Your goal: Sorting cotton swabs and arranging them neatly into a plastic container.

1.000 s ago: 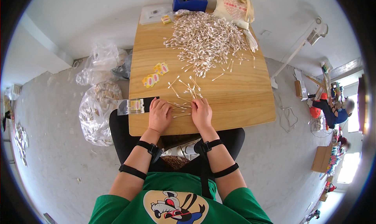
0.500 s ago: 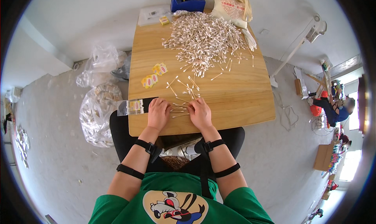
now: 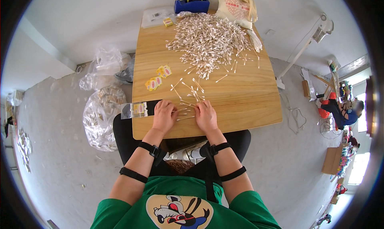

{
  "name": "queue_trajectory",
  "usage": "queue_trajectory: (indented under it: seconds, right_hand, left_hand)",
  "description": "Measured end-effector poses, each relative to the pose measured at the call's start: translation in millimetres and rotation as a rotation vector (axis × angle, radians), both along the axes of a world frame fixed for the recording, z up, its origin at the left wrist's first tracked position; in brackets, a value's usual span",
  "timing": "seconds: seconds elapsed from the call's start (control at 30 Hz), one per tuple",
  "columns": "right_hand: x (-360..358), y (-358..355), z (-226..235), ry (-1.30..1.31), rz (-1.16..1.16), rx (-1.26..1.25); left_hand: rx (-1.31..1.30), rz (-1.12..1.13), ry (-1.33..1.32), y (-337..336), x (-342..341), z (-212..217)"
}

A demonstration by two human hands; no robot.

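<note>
Close to the near edge of the wooden table, several cotton swabs (image 3: 184, 113) lie crosswise between my two hands. My left hand (image 3: 164, 116) has its fingers curled over their left ends. At their right ends, my right hand (image 3: 206, 115) pinches with thumb and fingers; the exact grip is partly hidden. Just beyond the hands is a small loose group of cotton swabs (image 3: 195, 93). Left of my left hand, a clear packet of cotton swabs (image 3: 139, 109) with a yellow label sits on a black strip (image 3: 151, 106).
A large heap of cotton swabs (image 3: 208, 39) covers the table's far part. Yellow labels (image 3: 153, 83) lie at left. Behind stand a blue tape dispenser (image 3: 192, 5) and a cloth bag (image 3: 237, 7). Plastic bags (image 3: 102, 119) fill the floor at left; a white lamp stand (image 3: 296, 61) is right.
Both hands stay nearly in place, with small finger movements at the swabs between them. The whole view has shifted very slightly.
</note>
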State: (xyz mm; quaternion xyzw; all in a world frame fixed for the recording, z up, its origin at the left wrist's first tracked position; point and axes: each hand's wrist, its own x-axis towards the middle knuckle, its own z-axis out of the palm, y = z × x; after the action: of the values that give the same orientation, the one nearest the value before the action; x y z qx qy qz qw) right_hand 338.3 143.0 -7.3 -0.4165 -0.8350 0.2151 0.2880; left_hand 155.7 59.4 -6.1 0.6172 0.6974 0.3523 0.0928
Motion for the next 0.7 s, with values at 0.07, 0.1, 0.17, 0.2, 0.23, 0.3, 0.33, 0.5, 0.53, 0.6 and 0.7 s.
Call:
queue_trajectory:
  seconds: [0.07,0.1,0.17,0.2,0.23,0.3,0.33,0.5,0.53,0.6,0.7]
  right_hand:
    - [-1,-1,1,0.026,-0.019,0.001]
    - [-1,-2,2,0.078,-0.038,-0.027]
    - [0,-5,3,0.127,-0.058,-0.056]
    - [0,-7,4,0.134,-0.038,-0.047]
    - [1,-8,4,0.14,-0.017,-0.038]
    - [2,-8,3,0.147,-0.023,-0.057]
    - [2,-8,3,0.154,-0.028,-0.075]
    - [2,-6,1,0.209,-0.046,-0.096]
    - [2,-6,0,0.228,-0.049,-0.092]
    - [2,-7,2,0.269,-0.086,-0.169]
    - [-2,-14,13,0.364,-0.123,-0.287]
  left_hand:
    - [0.01,0.007,-0.028,0,0,-2]
    - [0.02,0.014,-0.057,0,0,-4]
    - [0.048,0.003,-0.053,0,-2,-7]
    - [0.077,-0.005,-0.049,-1,-2,-9]
    - [0.075,-0.005,-0.051,-1,-3,-12]
    - [0.091,0.016,-0.062,-1,-3,-12]
    - [0.09,0.015,-0.063,-1,-2,-12]
    - [0.139,0.034,-0.141,1,-4,-13]
    - [0.14,0.032,-0.141,1,-3,-13]
    - [0.158,0.096,-0.264,1,-1,-10]
    - [0.142,0.197,-0.336,-3,5,3]
